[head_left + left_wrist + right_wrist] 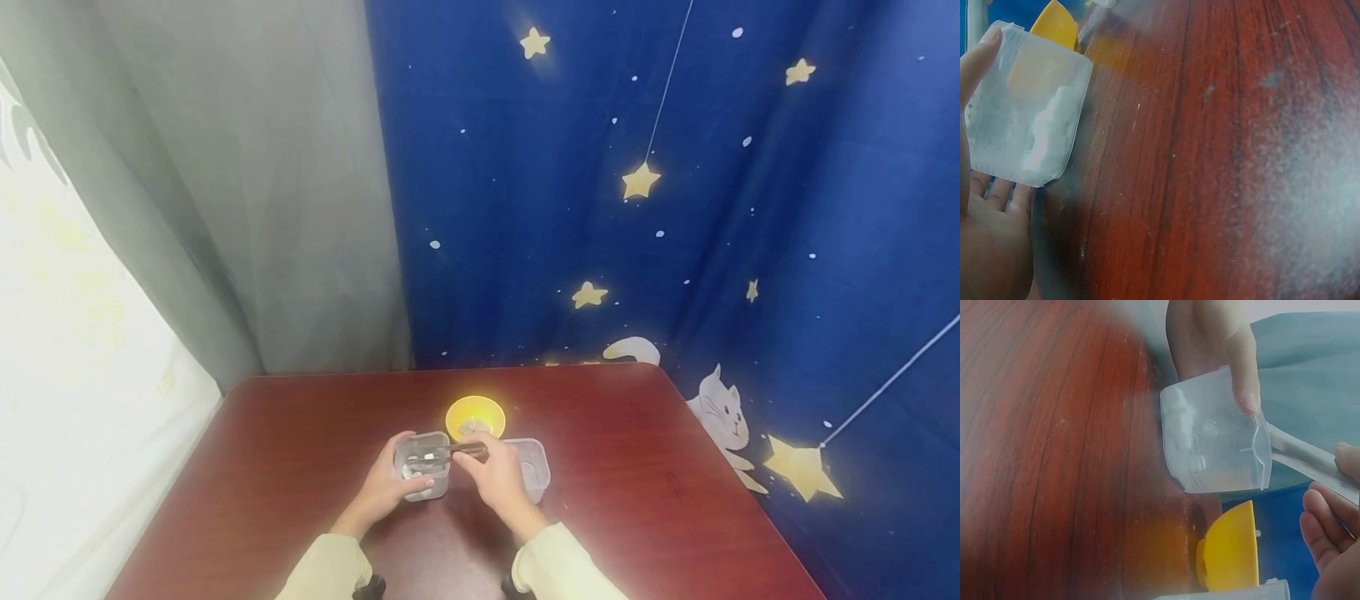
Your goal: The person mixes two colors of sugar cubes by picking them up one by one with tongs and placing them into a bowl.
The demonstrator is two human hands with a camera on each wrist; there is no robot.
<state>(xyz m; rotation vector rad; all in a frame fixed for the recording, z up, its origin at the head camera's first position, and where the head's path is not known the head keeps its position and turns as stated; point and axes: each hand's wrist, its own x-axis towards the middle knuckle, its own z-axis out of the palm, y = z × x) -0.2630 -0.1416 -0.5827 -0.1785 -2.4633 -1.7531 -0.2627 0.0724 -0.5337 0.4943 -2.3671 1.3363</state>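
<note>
My left hand (381, 490) grips a clear plastic container (429, 492), its thumb along the near side by the rim and its fingers round the other side. White pieces (1177, 428) lie in the bottom of this container, showing through its wall in both wrist views. With my right hand (501, 477) I hold silver metal tongs (1310, 464) between thumb and fingers. The tongs reach leftward over the rim into the container, and a small white piece (430, 457) shows at their tips in the head view.
A yellow bowl (476, 407) with pale pieces in it stands just beyond the hands. Another clear plastic container (536, 475) sits to the right, partly behind the right hand. The reddish-brown table (637, 500) ends at grey and blue curtains.
</note>
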